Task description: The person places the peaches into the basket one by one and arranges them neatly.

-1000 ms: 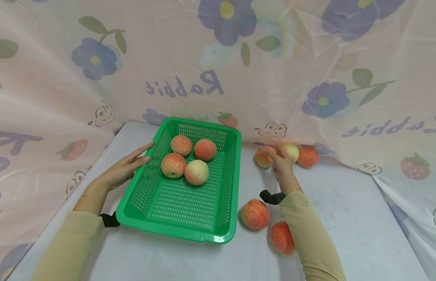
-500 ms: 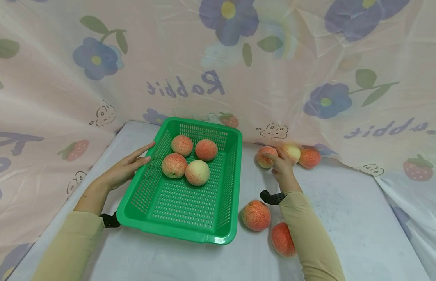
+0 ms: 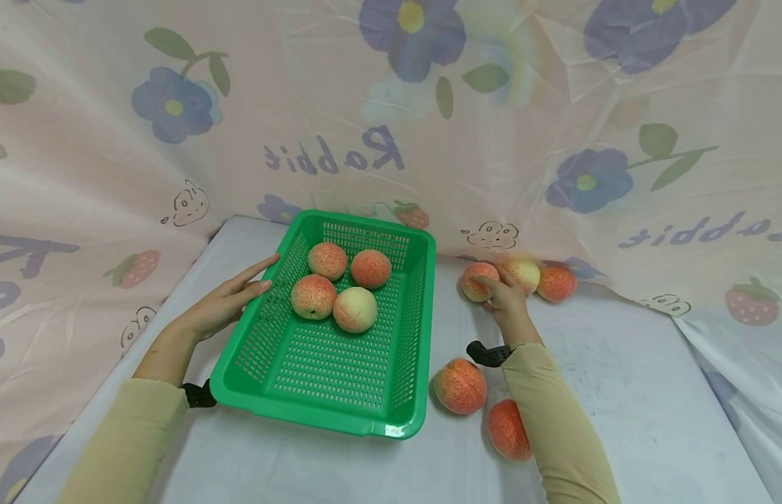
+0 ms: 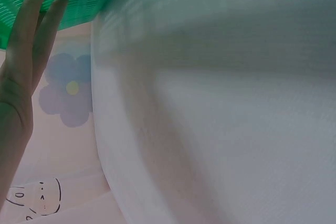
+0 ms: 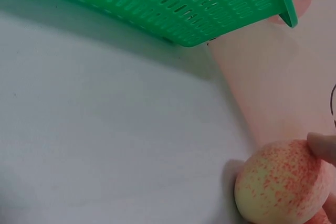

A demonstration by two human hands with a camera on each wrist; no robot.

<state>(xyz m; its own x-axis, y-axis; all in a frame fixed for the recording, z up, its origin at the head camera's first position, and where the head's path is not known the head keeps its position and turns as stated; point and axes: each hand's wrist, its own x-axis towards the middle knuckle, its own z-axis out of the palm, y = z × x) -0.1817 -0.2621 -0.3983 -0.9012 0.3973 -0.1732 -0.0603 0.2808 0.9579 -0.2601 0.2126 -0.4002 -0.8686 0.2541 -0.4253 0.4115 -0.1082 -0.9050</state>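
Note:
A green plastic basket [image 3: 327,371] stands on the white table with several peaches inside, among them a pale yellow peach [image 3: 355,309]. My left hand [image 3: 222,301] rests against the basket's left side, its straight fingers [image 4: 47,30] touching the wall. To the right of the basket, at the back of the table, my right hand [image 3: 509,297] grips a red-speckled peach [image 3: 475,282] between thumb and fingers. In the right wrist view only the tips of that hand show on the peach [image 5: 281,182], which sits at or very near the tabletop.
Beside the right hand lie a yellow peach [image 3: 523,274] and a red peach [image 3: 557,283], against the patterned cloth backdrop [image 3: 491,154]. Nearer are a large peach [image 3: 461,386] and another peach [image 3: 509,430] partly hidden by the right sleeve [image 3: 561,427].
The right hand's fingers have come in closer around the speckled peach at the back. The left hand and the basket look the same; the whole view has shifted very slightly.

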